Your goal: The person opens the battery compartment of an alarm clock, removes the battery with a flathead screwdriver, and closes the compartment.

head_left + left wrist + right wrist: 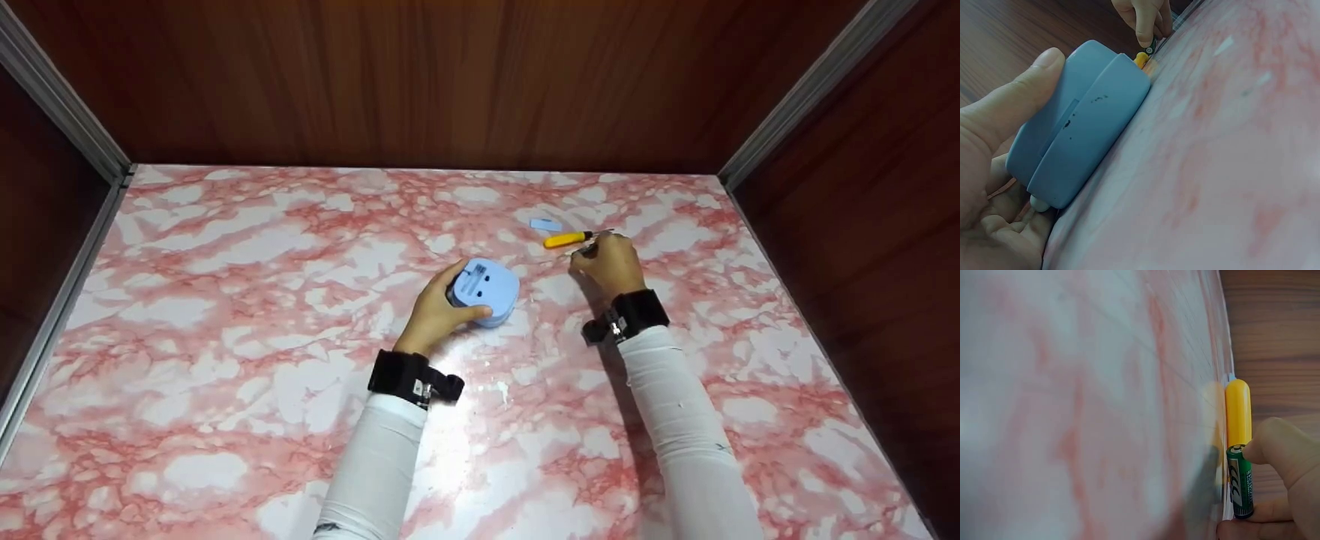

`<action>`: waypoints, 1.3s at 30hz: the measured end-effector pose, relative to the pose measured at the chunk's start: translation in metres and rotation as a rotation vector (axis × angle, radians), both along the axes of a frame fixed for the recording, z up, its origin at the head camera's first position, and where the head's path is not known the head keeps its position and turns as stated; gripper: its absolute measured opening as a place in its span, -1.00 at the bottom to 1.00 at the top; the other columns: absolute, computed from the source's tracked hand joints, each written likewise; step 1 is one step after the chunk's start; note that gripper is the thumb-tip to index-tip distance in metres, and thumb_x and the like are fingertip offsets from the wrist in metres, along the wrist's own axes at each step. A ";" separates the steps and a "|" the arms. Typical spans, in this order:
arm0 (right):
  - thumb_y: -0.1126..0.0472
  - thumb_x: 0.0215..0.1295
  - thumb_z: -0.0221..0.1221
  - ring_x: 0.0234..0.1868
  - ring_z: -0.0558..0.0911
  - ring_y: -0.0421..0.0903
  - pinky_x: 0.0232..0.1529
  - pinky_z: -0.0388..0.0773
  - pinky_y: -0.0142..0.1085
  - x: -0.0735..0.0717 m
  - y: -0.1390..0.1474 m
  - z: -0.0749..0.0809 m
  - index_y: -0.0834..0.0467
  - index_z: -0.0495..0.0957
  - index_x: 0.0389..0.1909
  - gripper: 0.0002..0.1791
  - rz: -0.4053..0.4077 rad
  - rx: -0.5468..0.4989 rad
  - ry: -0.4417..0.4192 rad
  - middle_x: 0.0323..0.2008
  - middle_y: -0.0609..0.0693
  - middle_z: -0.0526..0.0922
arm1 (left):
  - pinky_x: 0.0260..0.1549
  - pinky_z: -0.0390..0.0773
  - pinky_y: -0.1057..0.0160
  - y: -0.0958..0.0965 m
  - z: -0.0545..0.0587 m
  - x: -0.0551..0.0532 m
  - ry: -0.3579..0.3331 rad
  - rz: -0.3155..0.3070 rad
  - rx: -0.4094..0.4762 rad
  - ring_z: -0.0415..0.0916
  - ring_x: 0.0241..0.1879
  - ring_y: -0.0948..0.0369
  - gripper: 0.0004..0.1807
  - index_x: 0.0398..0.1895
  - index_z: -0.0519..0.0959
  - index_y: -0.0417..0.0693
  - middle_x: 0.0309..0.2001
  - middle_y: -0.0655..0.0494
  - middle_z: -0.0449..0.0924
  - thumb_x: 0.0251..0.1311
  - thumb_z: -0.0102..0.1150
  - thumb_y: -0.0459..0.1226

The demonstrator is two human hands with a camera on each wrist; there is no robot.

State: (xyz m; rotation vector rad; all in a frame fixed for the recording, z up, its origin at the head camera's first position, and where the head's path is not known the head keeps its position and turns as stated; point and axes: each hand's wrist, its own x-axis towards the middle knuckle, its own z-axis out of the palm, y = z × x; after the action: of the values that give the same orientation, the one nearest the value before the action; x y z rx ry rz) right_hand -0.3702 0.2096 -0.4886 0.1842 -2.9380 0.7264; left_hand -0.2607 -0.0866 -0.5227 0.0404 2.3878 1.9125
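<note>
My left hand (433,313) grips a rounded light-blue plastic device (496,294) near the middle of the table. Its thumb lies on the upper face, which bears a label and two small dark marks. In the left wrist view, a seam and a few dark specks show along the device's side (1092,138). Farther right, my right hand (616,266) pinches a green battery (1241,486) lengthwise between thumb and fingers, at table level. Just beyond that hand lies a yellow-handled screwdriver (566,240), its shaft partly hidden by the fingers in the head view.
A small flat light-blue piece (545,224) lies behind the screwdriver. The table (225,337) has a red-and-white marbled top. Dark wood panels (420,82) stand at the back and both sides, with metal strips at the corners.
</note>
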 end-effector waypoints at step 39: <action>0.20 0.09 0.20 -0.43 0.49 0.06 -0.35 0.49 -0.12 0.000 -0.005 -0.002 0.32 0.52 -0.45 -0.79 0.020 0.016 0.064 -0.44 0.17 0.53 | 0.27 0.27 -0.03 0.000 0.001 0.000 0.008 0.004 -0.013 0.19 0.34 -0.03 0.04 0.44 0.25 0.27 0.40 0.00 0.20 -0.21 0.59 -0.05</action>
State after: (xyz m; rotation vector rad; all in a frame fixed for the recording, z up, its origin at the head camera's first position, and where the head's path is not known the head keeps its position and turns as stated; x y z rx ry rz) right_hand -0.3705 0.2042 -0.4906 0.2341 -2.8863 0.6872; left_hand -0.2604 -0.0863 -0.5214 0.0430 2.4068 1.9021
